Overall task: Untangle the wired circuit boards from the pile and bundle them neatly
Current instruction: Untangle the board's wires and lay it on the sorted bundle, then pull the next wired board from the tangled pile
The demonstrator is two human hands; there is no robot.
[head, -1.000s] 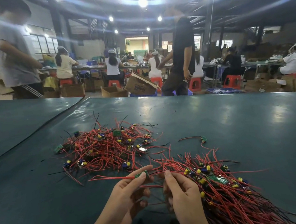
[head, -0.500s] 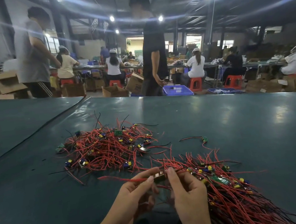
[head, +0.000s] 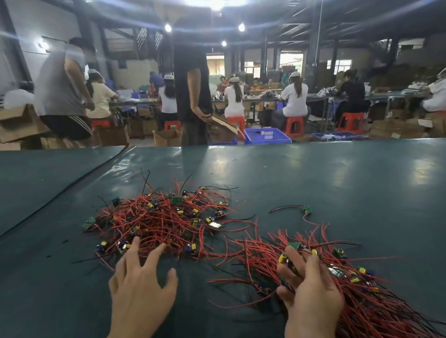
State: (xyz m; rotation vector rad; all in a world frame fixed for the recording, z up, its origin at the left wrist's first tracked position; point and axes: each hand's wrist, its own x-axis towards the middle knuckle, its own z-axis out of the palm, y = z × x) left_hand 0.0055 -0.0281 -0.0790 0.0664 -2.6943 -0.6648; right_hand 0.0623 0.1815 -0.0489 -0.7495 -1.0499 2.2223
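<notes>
A tangled pile (head: 166, 221) of small green circuit boards with red and black wires lies on the dark green table, ahead and left of centre. A second heap, the sorted bundle (head: 353, 287), spreads to the lower right with its wires lying roughly the same way. My left hand (head: 139, 287) stretches out with fingers spread, fingertips at the near edge of the tangled pile, holding nothing. My right hand (head: 309, 296) lies on the left side of the sorted bundle, fingers loosely bent over its boards and wires. One single wired board (head: 306, 209) lies apart.
The green table cover (head: 361, 193) reaches far ahead; a seam (head: 50, 204) runs diagonally at the left. Beyond the far edge stand a person in black (head: 192, 96), a person in grey (head: 62, 96), blue crates (head: 267, 136), cardboard boxes and seated workers.
Both hands held one wired board between them earlier. That board has gone down onto the right bundle; my left hand has let go and reached to the tangled pile.
</notes>
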